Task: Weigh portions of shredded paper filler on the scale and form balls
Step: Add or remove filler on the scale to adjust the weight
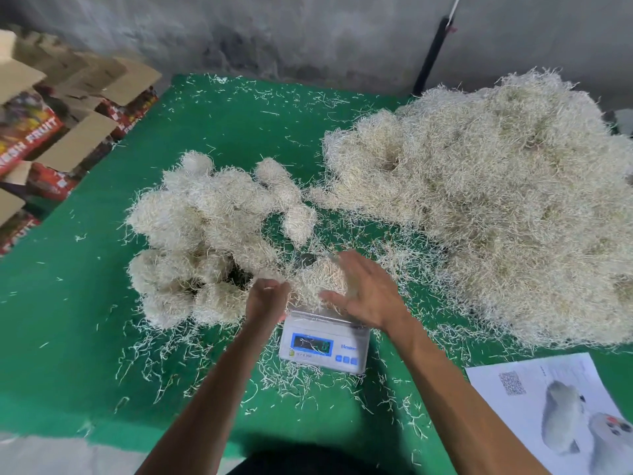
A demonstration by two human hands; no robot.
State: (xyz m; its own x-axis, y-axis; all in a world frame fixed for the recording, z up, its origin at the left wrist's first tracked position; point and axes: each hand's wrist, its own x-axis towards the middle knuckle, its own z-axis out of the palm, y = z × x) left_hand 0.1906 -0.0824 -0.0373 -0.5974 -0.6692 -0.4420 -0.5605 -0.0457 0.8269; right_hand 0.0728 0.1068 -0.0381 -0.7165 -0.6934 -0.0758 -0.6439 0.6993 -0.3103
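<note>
Packing workshop or small warehouse corner, not a home: bare stained grey concrete wall (308, 32) behind a work table covered in green felt-like cloth (85, 303). Bulk heap of loose cream shredded paper filler (496, 200) on the table, a cluster of ready-formed cream paper balls (198, 234), small white digital scale with a blue display (323, 347). Open brown cardboard cartons printed in red with "FRUIT" (51, 132) stacked at far left, and a white printed instruction sheet with a QR code (555, 406).
</note>
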